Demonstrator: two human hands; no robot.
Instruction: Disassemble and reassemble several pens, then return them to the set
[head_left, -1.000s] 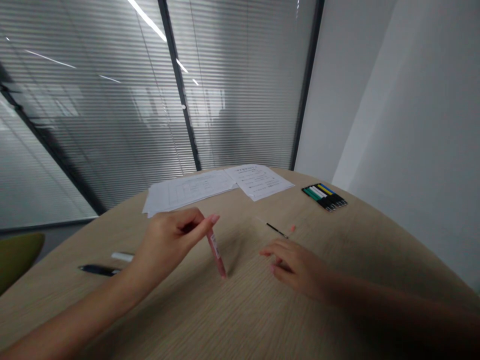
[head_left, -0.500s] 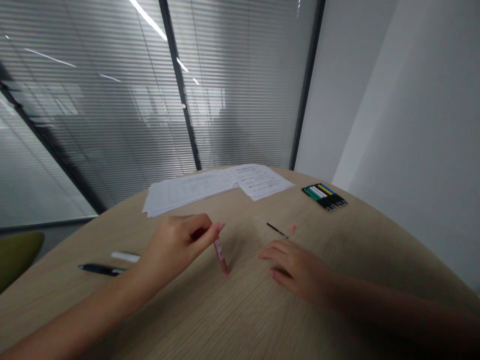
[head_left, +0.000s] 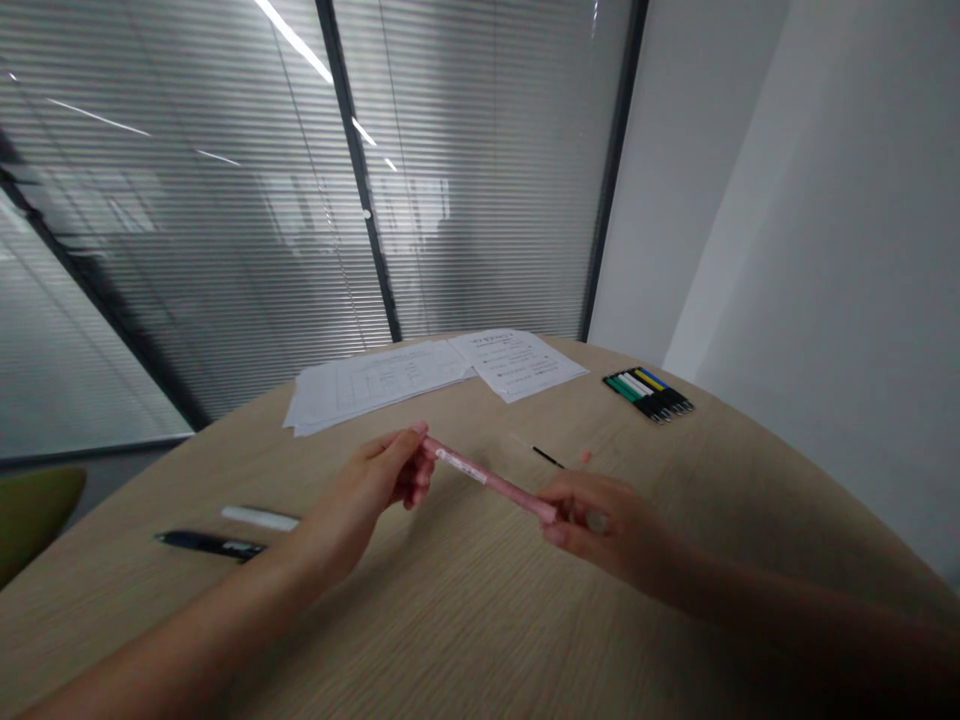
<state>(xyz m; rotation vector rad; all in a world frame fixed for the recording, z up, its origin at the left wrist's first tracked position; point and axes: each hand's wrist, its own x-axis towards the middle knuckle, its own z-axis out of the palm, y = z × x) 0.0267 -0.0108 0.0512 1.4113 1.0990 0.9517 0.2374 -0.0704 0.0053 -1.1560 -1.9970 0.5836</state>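
Note:
A slim pink pen barrel with a white label is stretched between both hands above the table, sloping down to the right. My left hand pinches its far left end between thumb and fingers. At the other end, the thumb and fingers of my right hand are closed on the barrel. Just beyond the right hand, a thin dark pen refill lies on the wood, partly hidden by the fingers. A tiny pink piece rests beside it.
Left of my left forearm lie a white pen and a black pen. Printed sheets spread along the table's far edge. A black sleeve of coloured pens is at the right. A green chair stands beyond the left edge.
The pink barrel has swung from pointing down to slanting across toward the right. My right hand has risen from near the table and taken hold of its lower end.

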